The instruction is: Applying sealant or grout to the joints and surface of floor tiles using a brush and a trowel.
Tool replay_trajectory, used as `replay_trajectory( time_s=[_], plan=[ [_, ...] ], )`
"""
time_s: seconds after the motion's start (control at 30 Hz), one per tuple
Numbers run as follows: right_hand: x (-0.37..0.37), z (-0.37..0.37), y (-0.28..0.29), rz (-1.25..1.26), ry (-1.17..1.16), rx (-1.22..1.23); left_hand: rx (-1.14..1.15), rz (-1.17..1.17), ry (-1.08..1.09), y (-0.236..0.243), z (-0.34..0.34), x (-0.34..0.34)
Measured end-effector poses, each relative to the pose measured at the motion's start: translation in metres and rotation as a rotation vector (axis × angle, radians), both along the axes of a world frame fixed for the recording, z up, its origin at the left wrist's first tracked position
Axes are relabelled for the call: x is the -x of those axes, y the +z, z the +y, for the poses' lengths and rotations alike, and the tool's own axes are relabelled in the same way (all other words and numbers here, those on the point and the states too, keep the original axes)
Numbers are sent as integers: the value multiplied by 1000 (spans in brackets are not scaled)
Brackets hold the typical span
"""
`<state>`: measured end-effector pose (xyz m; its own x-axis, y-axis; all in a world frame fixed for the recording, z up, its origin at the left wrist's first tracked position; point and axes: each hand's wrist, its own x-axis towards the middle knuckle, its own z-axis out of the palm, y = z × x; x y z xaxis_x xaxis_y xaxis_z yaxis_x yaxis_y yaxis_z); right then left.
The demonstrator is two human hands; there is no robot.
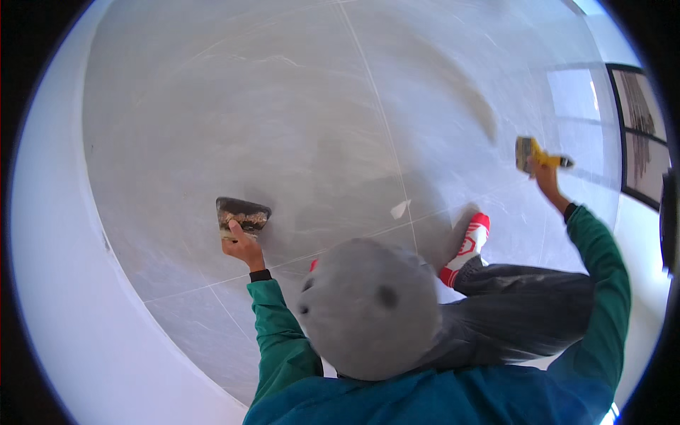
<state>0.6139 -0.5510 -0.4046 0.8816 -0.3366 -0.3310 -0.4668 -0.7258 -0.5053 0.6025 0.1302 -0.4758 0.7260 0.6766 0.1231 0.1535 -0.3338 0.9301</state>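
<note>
My left hand [243,246] is closed on the lower edge of a dark, trapezoid-shaped flat tool [239,212], smeared with tan and brown material across its face. It is held over the grey tiled floor [297,127]. Out to the right, my right hand [544,177] grips a yellow-handled scraper or brush [537,154]. Its handle ends in black and its broad head is tan and grey; which kind it is I cannot tell. The two tools are far apart. A grey cap [368,304] hides the lower middle of the view.
A small white scrap [400,209] lies on the tiles near my foot in a red and white sock [471,244]. White wall [57,234] curves along the left. Dark-framed pictures [644,134] hang at the right. Pale joint lines cross the floor.
</note>
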Motion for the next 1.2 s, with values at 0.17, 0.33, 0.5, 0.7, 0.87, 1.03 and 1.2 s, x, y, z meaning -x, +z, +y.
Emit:
replay_trajectory(
  time_s=[0.17, 0.33, 0.5, 0.7, 0.87, 1.03, 1.2],
  plan=[
    [-3, 174, -107, -231, 109, 287, -142, 43, 268, -49, -1, 30],
    [-102, 468, -140, -313, 492, -68, -78, -42, 196, -34, -30, 2],
    [-168, 555, -23, -58, 603, -409, 52, -75, 244, -45, -18, 16],
    [-117, 244, -51, -318, 180, -264, -140, 37, 99, -52, 5, 31],
    [-68, 182, -85, -174, -187, 428, -99, -8, 119, -38, 0, 25],
    [-127, 523, -94, -315, 355, 154, -104, -16, 51, -21, -8, 16],
    [-159, 602, -15, -153, 611, -243, -118, 224, -145, 20, 6, 28]
  ],
)
